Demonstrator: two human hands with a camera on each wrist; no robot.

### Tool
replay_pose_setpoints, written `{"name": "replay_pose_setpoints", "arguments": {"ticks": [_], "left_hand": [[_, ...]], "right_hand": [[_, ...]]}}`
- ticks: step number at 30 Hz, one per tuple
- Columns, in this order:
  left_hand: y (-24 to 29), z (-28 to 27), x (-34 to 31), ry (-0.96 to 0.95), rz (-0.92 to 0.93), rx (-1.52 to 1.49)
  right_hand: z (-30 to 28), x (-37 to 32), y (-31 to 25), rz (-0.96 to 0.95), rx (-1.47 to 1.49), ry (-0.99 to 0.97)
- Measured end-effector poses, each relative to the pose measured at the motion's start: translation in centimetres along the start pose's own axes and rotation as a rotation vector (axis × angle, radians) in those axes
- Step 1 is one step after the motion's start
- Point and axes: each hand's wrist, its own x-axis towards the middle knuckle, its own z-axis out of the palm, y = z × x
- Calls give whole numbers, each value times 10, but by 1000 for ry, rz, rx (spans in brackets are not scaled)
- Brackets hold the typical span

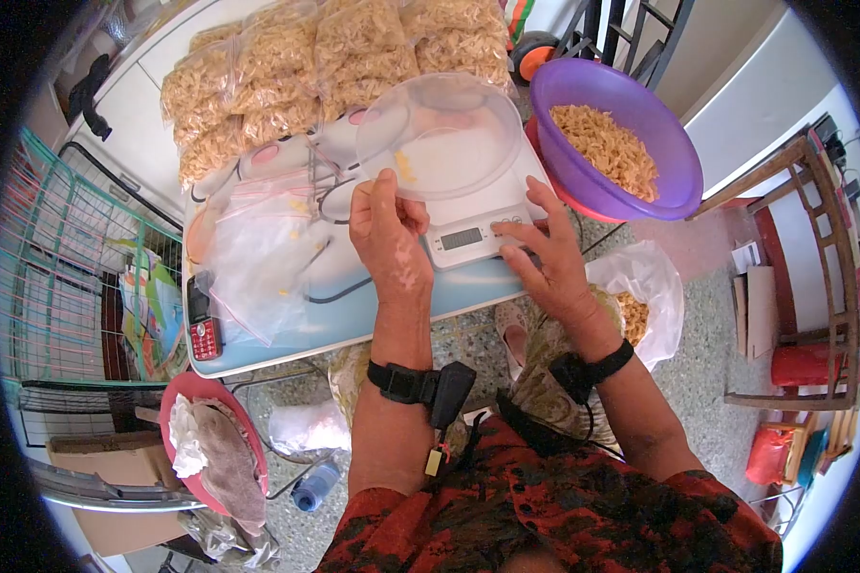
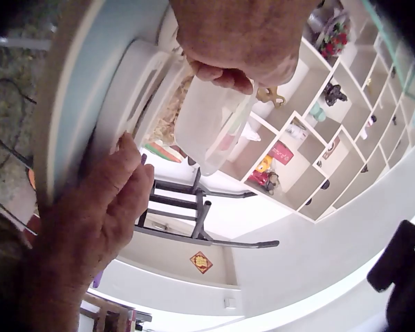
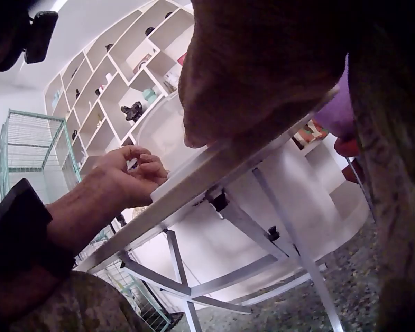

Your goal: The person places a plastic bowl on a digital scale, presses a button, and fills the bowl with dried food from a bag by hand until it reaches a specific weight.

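Observation:
My left hand (image 1: 389, 234) pinches the near rim of a clear plastic tub (image 1: 440, 134), which is tilted above a white digital scale (image 1: 526, 212). Yellowish bits show through the tub near its left side. In the left wrist view the tub (image 2: 206, 128) hangs from the curled fingers of this hand. My right hand (image 1: 552, 250) is at the scale's front panel, fingers spread, with a fingertip at the buttons beside the grey display (image 1: 463, 239). The left wrist view shows those right fingers (image 2: 128, 162) at the scale's edge.
Clear bags of dry yellowish flakes (image 1: 277, 81) are stacked along the table's back. Empty plastic bags (image 1: 263, 253) and a red phone (image 1: 204, 334) lie at left. A purple basin (image 1: 678, 172) of flakes stands at right, a white sack (image 1: 655, 286) below it.

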Motion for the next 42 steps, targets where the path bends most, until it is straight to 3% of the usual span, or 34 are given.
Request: {"name": "replay_pose_setpoints", "arguments": {"ticks": [3,9,12,42], "left_hand": [[1,1,0,0,2,2],[0,3,-3,10,-15,5],[-1,1,-2,-9,-2,18],[-3,2,-2,-41,8,29]], "right_hand": [[-2,2,-6,74,198,167],[2,1,14,323,523,271],[1,2,14,359,548,268],[2,0,22,291,435,244]]}}
